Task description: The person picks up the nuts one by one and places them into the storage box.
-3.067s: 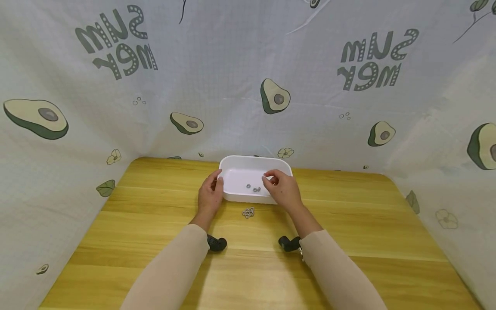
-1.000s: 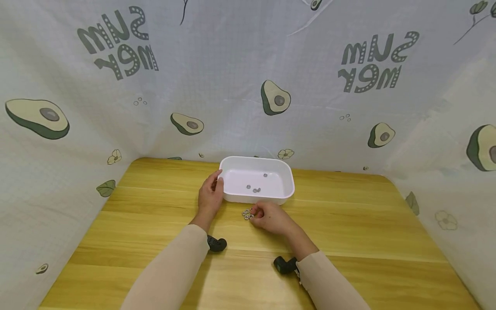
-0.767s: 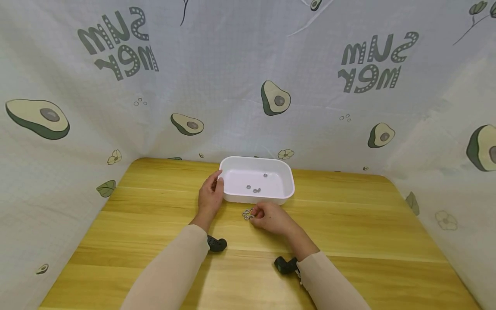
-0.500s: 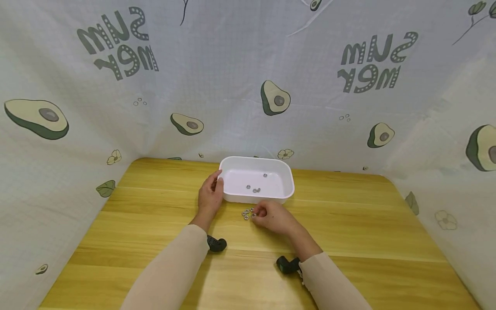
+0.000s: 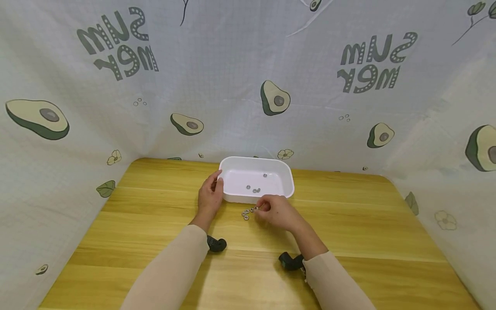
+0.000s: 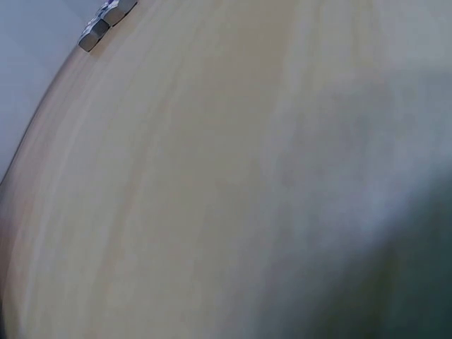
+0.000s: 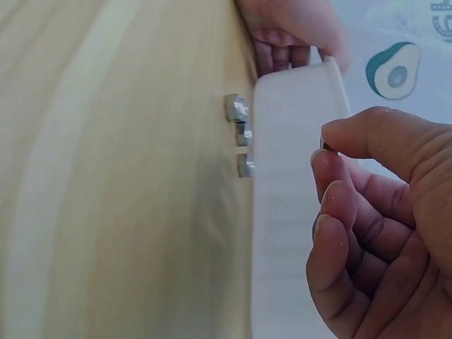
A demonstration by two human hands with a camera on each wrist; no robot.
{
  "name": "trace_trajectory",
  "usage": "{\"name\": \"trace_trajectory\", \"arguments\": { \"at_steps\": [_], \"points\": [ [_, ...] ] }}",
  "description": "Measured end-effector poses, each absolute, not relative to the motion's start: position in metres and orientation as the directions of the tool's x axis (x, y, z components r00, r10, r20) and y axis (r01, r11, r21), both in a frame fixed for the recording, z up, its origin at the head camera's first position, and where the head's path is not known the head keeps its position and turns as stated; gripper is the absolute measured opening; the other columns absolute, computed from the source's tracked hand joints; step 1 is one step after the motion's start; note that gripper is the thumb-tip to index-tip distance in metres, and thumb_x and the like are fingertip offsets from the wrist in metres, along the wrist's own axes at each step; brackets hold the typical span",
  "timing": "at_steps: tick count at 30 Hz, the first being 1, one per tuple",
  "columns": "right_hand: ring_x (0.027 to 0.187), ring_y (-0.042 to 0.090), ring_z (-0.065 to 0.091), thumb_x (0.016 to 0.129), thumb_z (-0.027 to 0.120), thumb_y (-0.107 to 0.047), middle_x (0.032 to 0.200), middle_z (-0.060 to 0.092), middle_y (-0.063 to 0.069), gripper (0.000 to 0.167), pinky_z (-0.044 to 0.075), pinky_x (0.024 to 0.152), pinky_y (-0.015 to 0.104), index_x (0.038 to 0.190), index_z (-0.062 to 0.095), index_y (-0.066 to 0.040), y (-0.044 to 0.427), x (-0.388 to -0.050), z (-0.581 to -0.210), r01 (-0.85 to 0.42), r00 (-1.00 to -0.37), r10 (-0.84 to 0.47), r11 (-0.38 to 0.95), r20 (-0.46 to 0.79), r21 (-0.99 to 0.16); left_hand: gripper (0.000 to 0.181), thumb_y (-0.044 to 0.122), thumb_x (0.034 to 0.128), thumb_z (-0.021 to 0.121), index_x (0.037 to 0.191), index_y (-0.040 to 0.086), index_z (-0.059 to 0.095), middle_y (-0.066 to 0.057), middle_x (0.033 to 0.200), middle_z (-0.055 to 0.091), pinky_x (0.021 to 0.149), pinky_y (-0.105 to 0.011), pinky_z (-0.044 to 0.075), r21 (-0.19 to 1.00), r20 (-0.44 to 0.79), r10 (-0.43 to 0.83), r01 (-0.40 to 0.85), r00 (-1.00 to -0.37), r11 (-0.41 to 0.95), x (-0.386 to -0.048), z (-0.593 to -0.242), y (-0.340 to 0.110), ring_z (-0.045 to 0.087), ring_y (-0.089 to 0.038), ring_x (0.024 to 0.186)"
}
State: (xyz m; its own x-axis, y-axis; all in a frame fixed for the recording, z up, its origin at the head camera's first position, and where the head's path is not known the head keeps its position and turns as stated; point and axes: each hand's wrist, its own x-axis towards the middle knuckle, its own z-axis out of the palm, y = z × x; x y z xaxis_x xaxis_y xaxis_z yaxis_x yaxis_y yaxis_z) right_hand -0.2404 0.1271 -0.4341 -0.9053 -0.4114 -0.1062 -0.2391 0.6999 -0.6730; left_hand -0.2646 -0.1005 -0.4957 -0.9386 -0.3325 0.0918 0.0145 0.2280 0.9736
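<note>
A white tray (image 5: pixel 240 199) holds several small metal nuts (image 5: pixel 248 187). My left hand (image 5: pixel 210 196) grips the tray's left end, thumb at the near side and fingers on the rim. In front of the tray, my right hand (image 5: pixel 280 212) pinches one nut (image 5: pixel 256 208) between thumb and index finger. The right wrist view shows that hand (image 7: pixel 388 212) with the nut (image 7: pixel 328 147) mostly hidden by the fingertips, above the tray's side (image 7: pixel 289 212). Several loose nuts (image 5: pixel 246 217) lie on the wood just in front of the tray; some (image 6: pixel 94 34) show in the left wrist view.
The wooden table (image 5: pixel 155 258) runs back to a pale curtain (image 5: pixel 232 64) printed with avocados. Black wrist devices (image 5: pixel 216 244) sit at both wrists, above the table. The tray stands close to the table's back edge.
The right hand has lifted away from the loose nuts, slightly up and to the right, with one nut pinched. Earlier it left the tray, where one more nut now shows. The left hand stayed.
</note>
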Motion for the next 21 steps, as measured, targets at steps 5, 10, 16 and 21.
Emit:
{"name": "trace_trajectory", "arguments": {
  "at_steps": [5, 10, 16, 21],
  "points": [
    [0.07, 0.015, 0.057, 0.09, 0.074, -0.019, 0.079, 0.065, 0.0, 0.01, 0.048, 0.063, 0.027, 0.095, 0.071, -0.012, 0.129, -0.242, -0.428, -0.233, -0.918, -0.385, 0.716, -0.094, -0.658, 0.038, 0.036, 0.1054, 0.05, 0.141, 0.028, 0.061, -0.006, 0.135, 0.063, 0.105, -0.045, 0.052, 0.973, 0.097, -0.334, 0.018, -0.938, 0.231, -0.265, -0.496, -0.101, 0.061, -0.027, 0.118],
    [0.071, 0.015, 0.057, 0.091, 0.075, -0.022, 0.08, 0.065, 0.001, 0.012, 0.048, 0.063, 0.027, 0.097, 0.071, -0.012, 0.13, -0.245, -0.421, -0.238, -0.93, -0.361, 0.74, -0.073, -0.63, 0.038, 0.035, 0.1054, 0.051, 0.141, 0.028, 0.061, -0.006, 0.134, 0.064, 0.105, -0.044, 0.052, 0.973, 0.095, -0.334, 0.018, -0.938, 0.229, -0.265, -0.496, -0.101, 0.061, -0.026, 0.117],
    [0.071, 0.016, 0.057, 0.093, 0.074, -0.027, 0.082, 0.066, 0.002, 0.016, 0.048, 0.063, 0.027, 0.1, 0.071, -0.013, 0.132, -0.251, -0.411, -0.228, -0.938, -0.338, 0.762, -0.073, -0.606, 0.038, 0.036, 0.1052, 0.051, 0.141, 0.028, 0.061, -0.006, 0.134, 0.064, 0.105, -0.044, 0.052, 0.974, 0.088, -0.334, 0.01, -0.938, 0.228, -0.265, -0.496, -0.1, 0.061, -0.026, 0.117],
    [0.072, 0.018, 0.056, 0.093, 0.074, -0.027, 0.083, 0.065, 0.003, 0.019, 0.047, 0.062, 0.027, 0.105, 0.071, -0.013, 0.133, -0.26, -0.405, -0.217, -0.946, -0.317, 0.779, -0.071, -0.589, 0.038, 0.035, 0.1052, 0.051, 0.141, 0.027, 0.061, -0.006, 0.135, 0.064, 0.105, -0.044, 0.052, 0.972, 0.094, -0.335, 0.014, -0.938, 0.235, -0.265, -0.496, -0.1, 0.062, -0.026, 0.117]
  ]
}}
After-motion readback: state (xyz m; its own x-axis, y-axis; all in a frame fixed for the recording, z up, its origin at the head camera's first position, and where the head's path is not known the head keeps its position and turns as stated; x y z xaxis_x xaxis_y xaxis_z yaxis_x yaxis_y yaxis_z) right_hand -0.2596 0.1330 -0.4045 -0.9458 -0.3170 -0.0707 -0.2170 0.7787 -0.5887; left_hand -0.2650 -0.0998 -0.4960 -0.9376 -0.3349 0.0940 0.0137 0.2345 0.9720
